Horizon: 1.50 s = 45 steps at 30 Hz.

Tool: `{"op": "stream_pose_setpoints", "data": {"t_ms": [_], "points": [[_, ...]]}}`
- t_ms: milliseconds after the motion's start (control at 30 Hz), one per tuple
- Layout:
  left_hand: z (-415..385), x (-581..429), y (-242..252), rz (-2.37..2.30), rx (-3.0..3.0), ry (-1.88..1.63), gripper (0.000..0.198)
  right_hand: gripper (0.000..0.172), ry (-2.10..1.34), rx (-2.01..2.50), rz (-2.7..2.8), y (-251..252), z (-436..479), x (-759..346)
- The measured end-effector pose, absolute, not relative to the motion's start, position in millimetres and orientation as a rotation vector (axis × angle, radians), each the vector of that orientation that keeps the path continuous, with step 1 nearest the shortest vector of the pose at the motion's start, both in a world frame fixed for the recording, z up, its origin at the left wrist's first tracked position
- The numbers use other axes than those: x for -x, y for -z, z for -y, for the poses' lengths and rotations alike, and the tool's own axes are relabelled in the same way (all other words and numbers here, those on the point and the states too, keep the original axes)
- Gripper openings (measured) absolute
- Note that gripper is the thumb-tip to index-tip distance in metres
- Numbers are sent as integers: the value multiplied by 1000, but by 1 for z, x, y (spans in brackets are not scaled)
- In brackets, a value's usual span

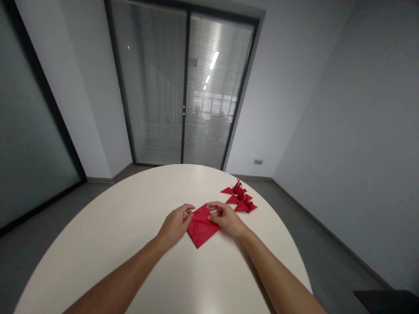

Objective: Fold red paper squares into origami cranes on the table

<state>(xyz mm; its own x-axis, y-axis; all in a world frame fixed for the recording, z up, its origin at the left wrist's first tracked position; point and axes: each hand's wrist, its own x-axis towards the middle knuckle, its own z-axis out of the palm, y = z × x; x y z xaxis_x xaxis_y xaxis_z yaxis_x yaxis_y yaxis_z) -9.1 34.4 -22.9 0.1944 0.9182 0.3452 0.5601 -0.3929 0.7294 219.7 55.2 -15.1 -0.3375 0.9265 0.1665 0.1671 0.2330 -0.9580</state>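
Observation:
A folded red paper square [201,227] lies like a diamond on the round white table [131,244]. My left hand [175,223] rests at its left corner, fingers curled and pinching the paper's edge. My right hand [225,218] presses on the right side, thumb and fingers closed on the upper right edge. Both hands touch the same sheet.
Several finished red paper cranes [240,198] sit in a cluster just beyond my right hand, near the table's far right edge. Behind the table are glass doors with blinds [185,87], grey walls and grey floor. A dark object [389,301] is at the bottom right corner.

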Motion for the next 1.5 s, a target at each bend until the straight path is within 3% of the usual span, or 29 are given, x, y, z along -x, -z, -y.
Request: {"op": "stream_pose_setpoints", "data": {"t_ms": [200,367,533,700,933,1167,1267,1500], "points": [[-30,7,19,-1327,-2404,-1123,28,40,-838,1166,1878,13,-52,-223],[-19,-2,15,-1234,-2603,-889,46,39,-431,1128,2145,3,-44,-220],[-13,-3,12,-1296,-2605,-522,51,54,-452,1191,2561,-4,-31,-213],[-10,-4,8,-1412,-2629,-339,56,63,-455,1437,2629,-4,-25,-211],[-11,-6,16,-1506,-2626,-338,57,59,-180,1396,2567,-12,-25,-205],[-11,-9,14,-1621,-2584,-363,58,74,-532,1302,2628,-13,-23,-206],[-12,-9,14,-1607,-2587,-387,57,85,-572,1430,2616,-12,-25,-211],[-14,-6,13,-1466,-2558,-408,55,93,-579,1452,2636,-8,-30,-218]]}}
